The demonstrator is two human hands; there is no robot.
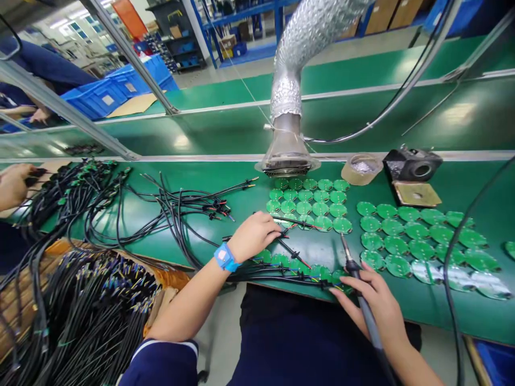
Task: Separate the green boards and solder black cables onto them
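Observation:
My left hand, with a blue band at its wrist, is closed with its fingertips pinched on a black cable. The cable's thin wire ends lie over the lower rows of a block of round green circuit boards. In my right hand is a soldering iron, held like a pen, its tip just below the block's lower right board. More black cables run along the table's near edge, across another row of green boards and close to my right fingertips.
A metal fume duct hangs over the boards. Behind stand a round tub and a soldering iron stand. More boards lie right, under the iron's cord. Cable bundles and another person's hand are left.

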